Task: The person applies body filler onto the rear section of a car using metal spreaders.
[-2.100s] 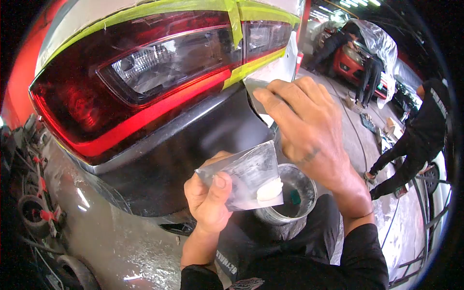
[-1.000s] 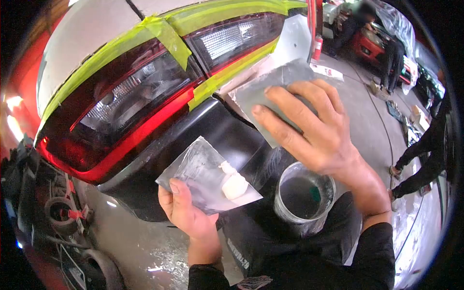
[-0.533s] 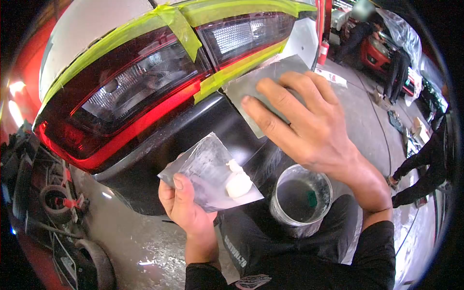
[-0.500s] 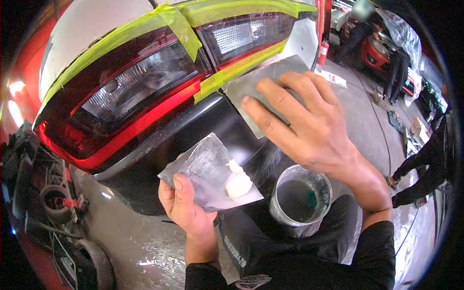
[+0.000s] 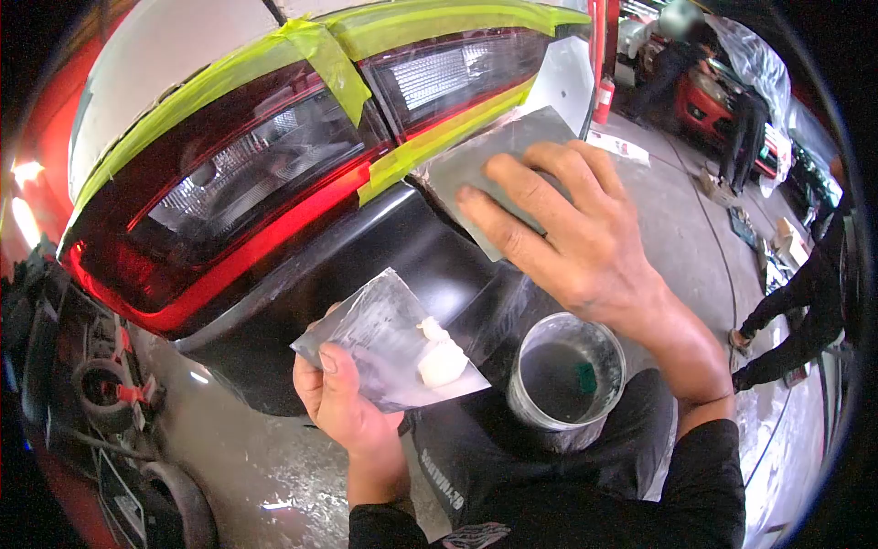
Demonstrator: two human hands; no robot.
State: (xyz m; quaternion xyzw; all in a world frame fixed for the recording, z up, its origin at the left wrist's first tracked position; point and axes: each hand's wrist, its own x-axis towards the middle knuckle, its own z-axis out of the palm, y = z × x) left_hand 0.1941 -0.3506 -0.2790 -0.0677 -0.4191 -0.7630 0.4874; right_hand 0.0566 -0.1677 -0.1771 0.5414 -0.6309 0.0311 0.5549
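My left hand point(image 5: 352, 407) grips a thin, square grey putty plate point(image 5: 380, 316), thumb on top and fingers beneath. A lump of white putty point(image 5: 443, 363) sits near the plate's right side. My right hand point(image 5: 585, 242) holds a larger grey flat spreader sheet point(image 5: 508, 137), its fingers laid over the face and the thumb hidden. The sheet is at the black bumper point(image 5: 357, 252), just below the tail light point(image 5: 265, 174); whether it touches the panel, I cannot tell. Yellow-green masking tape point(image 5: 334, 73) borders the tail light.
Between my knees stands a bucket point(image 5: 526, 389) with dark liquid and a green piece inside. Tires point(image 5: 178, 503) and red-and-black gear lie at lower left. Another person point(image 5: 672, 69) bends by a red car point(image 5: 700, 108); a second person's dark sleeve point(image 5: 791, 293) shows right. A fire extinguisher point(image 5: 604, 99) stands behind.
The view has shifted slightly. My left hand with the plate and putty sits a little lower and further left; my right hand keeps nearly the same place on the sheet.
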